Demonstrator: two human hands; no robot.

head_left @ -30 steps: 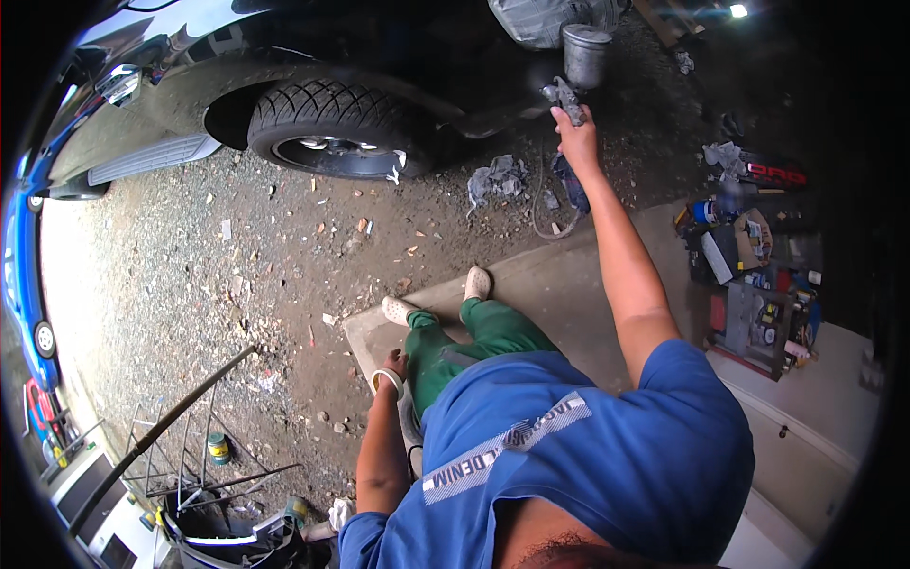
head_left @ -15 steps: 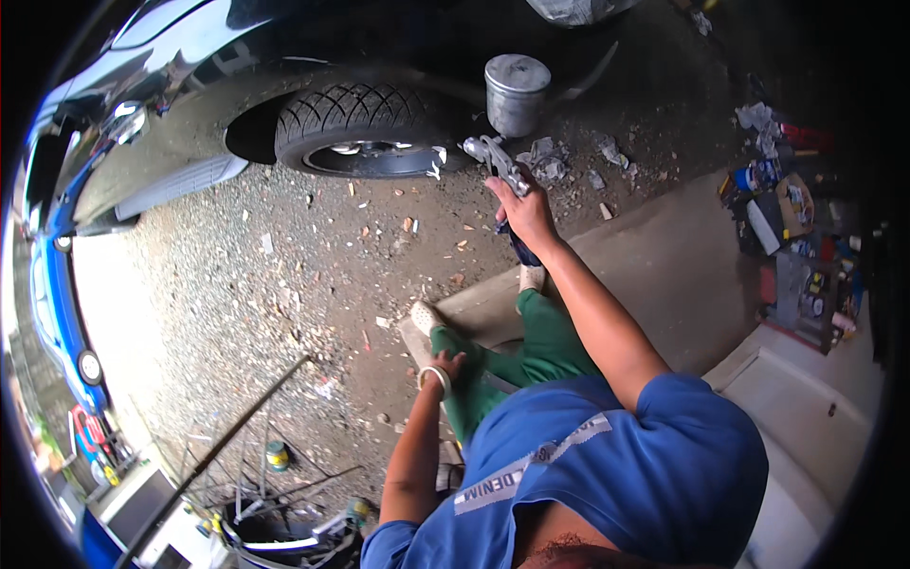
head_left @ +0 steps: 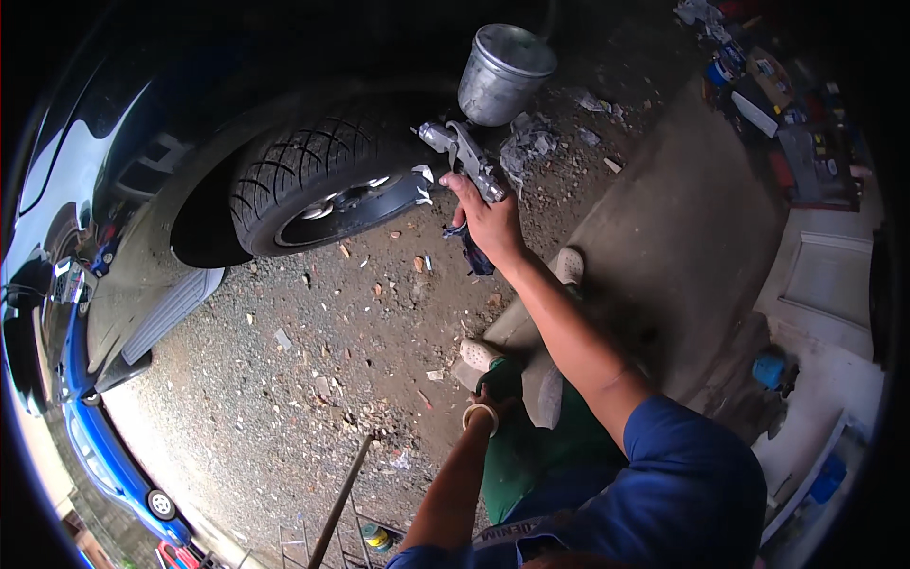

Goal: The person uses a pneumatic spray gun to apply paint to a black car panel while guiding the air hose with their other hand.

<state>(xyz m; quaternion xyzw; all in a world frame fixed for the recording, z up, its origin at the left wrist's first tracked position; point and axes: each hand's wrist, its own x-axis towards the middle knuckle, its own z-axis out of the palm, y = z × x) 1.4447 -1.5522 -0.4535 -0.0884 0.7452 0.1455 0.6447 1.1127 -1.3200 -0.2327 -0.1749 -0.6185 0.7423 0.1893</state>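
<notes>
My right hand (head_left: 488, 223) is shut on a silver spray gun (head_left: 464, 156), which has a large metal cup (head_left: 498, 81) on top and points left at a dark car's glossy bodywork (head_left: 133, 152). A dark blue bundle (head_left: 469, 247) hangs beneath that hand. Behind the gun is the tyre (head_left: 299, 180) under the wheel arch. My left hand (head_left: 493, 406), wearing a pale bracelet, rests low against my green trousers with its fingers apart, in shadow.
A blue car (head_left: 109, 460) stands at the lower left, near a long pole (head_left: 336, 503) and metal frame. Crumpled plastic (head_left: 526, 142) lies on the gravel. A concrete slab (head_left: 692, 218) borders tools and containers (head_left: 777, 104) and a white door (head_left: 820, 280) at the right.
My right hand has moved left and lower with the spray gun, nearer the tyre. My left hand has shifted right in view. The camera's view has turned.
</notes>
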